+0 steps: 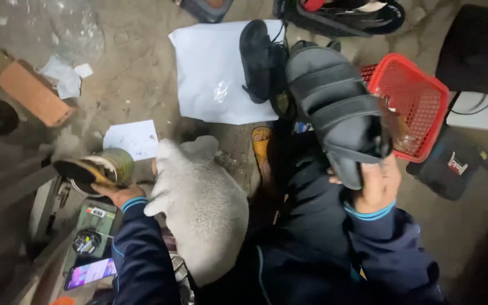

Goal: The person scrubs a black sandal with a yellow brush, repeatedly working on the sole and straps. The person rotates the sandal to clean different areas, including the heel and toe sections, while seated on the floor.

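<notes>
My right hand [377,186] grips a grey strapped sandal [330,101] by its heel end and holds it up, sole side away, over my lap. My left hand [121,195] reaches left and holds a brush [83,170] with dark bristles over an open round tin [111,165]. A pale fuzzy cloth [201,206] lies across my left forearm and knee. A black shoe [257,59] rests on a white sheet [213,73] on the ground ahead.
A red plastic basket [419,107] stands at right, with a black bag [450,164] below it. A brick [34,93] lies at left. A phone [90,273] with a lit screen and a small tin [87,242] lie at lower left. More footwear sits at the top edge.
</notes>
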